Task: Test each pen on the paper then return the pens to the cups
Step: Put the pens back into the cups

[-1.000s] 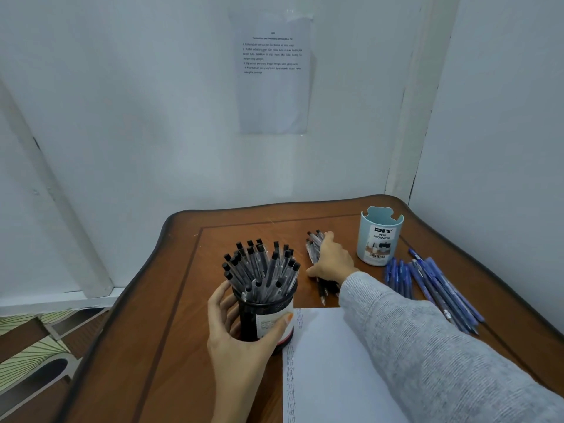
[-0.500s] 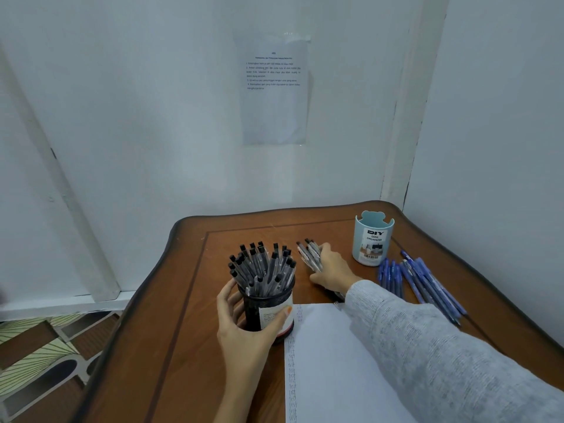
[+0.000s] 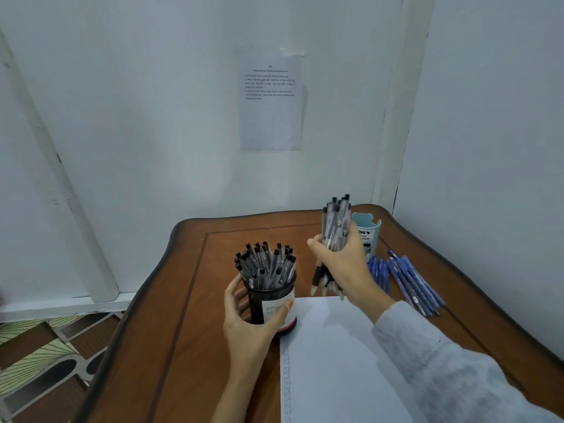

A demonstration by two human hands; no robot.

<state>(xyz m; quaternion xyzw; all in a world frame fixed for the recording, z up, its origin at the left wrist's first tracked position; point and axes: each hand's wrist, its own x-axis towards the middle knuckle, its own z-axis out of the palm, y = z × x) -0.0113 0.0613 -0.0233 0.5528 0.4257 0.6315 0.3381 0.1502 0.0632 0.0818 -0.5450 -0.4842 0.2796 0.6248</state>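
Observation:
A black mesh cup (image 3: 271, 303) packed with several black pens (image 3: 265, 265) stands on the wooden table (image 3: 195, 300). My left hand (image 3: 250, 322) grips the cup from its left side. My right hand (image 3: 341, 267) holds a bundle of black pens (image 3: 335, 227) upright above the table, just right of the black cup, tips pointing down. Behind that hand stands a light blue cup (image 3: 369, 230), partly hidden. Several blue pens (image 3: 409, 279) lie loose on the table to its right. A white paper (image 3: 335, 361) lies in front, with a column of pen marks along its left edge.
White walls close in behind and to the right of the table. A printed sheet (image 3: 270, 99) is taped to the back wall. The table's left edge curves down to a patterned floor (image 3: 36, 355).
My right hand gathered the black pens lying on the table and lifted them upright into the air. My left hand stayed on the black cup.

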